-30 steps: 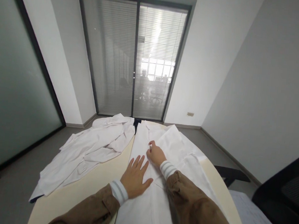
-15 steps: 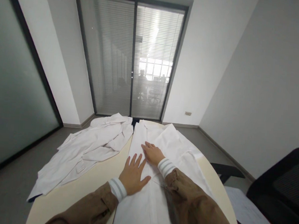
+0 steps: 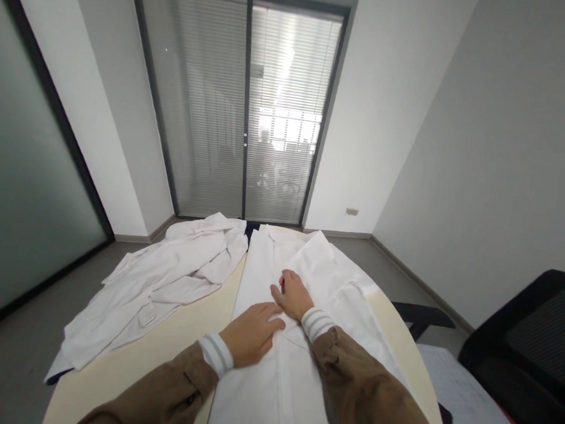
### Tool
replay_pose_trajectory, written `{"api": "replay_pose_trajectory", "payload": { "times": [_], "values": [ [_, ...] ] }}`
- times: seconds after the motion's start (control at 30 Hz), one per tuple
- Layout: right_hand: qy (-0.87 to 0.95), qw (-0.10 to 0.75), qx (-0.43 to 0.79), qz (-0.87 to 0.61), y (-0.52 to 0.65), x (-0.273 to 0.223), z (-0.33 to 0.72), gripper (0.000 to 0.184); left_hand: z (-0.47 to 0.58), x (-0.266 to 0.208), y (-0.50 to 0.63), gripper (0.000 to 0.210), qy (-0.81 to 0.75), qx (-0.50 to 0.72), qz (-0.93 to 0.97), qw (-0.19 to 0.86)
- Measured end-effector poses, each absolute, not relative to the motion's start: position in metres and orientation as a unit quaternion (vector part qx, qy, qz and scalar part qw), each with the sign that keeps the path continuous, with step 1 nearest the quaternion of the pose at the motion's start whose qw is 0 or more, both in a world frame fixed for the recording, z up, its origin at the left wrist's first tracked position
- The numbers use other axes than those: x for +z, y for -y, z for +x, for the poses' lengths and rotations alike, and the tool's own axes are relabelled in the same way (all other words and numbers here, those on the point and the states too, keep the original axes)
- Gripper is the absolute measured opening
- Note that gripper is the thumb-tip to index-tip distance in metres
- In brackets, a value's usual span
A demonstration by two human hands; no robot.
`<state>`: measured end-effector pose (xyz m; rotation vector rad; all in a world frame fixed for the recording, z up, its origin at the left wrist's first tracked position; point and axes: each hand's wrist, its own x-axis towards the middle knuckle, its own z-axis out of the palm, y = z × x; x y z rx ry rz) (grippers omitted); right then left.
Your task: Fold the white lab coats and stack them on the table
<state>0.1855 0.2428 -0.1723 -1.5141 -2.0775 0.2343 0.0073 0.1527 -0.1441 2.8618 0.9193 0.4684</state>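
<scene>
Head view: I look down on a white shirt spread flat along a pale round table. My left hand lies on it palm down, fingers loosely curled, gripping nothing. My right hand rests just beyond, fingers bent on the cloth; I cannot tell whether it pinches a fold. The fabric looks thin, light and limp, best taken at an edge. A second, crumpled white garment lies to the left.

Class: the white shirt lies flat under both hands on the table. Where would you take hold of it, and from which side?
Grip the white shirt along its left long edge, beside the left hand, coming from the bare table side. That edge lies straight and exposed; the crumpled garment lies apart.
</scene>
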Motion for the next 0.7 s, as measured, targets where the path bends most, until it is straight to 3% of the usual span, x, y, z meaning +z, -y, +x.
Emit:
{"api": "replay_pose_trajectory", "payload": {
  "times": [0.2, 0.37, 0.7],
  "values": [
    [0.756, 0.287, 0.144, -0.571, -0.248, -0.171, 0.189, 0.024, 0.004, -0.137, -0.158, 0.016, -0.251, 0.160, 0.949, 0.104],
    [0.752, 0.302, 0.159, -0.564, -0.247, -0.170, 0.193, 0.025, 0.006, -0.134, -0.155, 0.025, -0.214, 0.146, 0.958, 0.121],
    [0.756, 0.291, 0.167, -0.562, -0.254, -0.172, 0.200, 0.029, 0.017, -0.129, -0.138, 0.021, -0.185, 0.091, 0.970, 0.131]
  ]
}}
